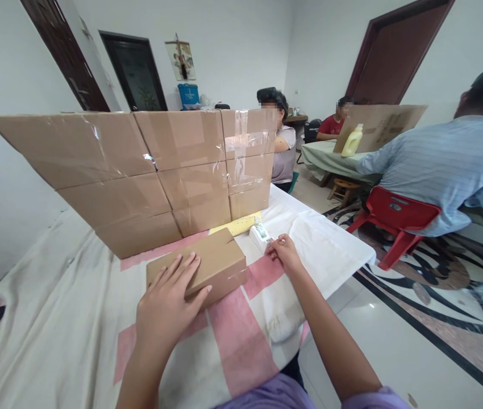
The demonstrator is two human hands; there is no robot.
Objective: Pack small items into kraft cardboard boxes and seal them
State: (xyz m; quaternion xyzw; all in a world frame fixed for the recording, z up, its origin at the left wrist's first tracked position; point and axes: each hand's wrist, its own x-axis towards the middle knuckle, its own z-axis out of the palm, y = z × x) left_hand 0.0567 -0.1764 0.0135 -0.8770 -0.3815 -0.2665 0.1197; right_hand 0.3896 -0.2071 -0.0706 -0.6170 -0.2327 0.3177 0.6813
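Observation:
A closed brown cardboard box [216, 258] lies on the cloth-covered table in front of me. My left hand [173, 298] rests on its top and near side, with the fingers spread and the thumb down along the edge. To the right of that box is a small white box [260, 236] with a printed or windowed top. My right hand [283, 251] has its fingers curled and pinched at the near end of this white box, partly covering it. A yellow strip like a ruler [239, 225] lies just behind both boxes.
A tall cardboard partition [190, 193] stands along the back of the table. The white tablecloth [330, 238] reaches the right edge. Another person [284, 147] sits behind the partition. At right, a person in a blue shirt [433, 165] sits on a red chair [403, 213].

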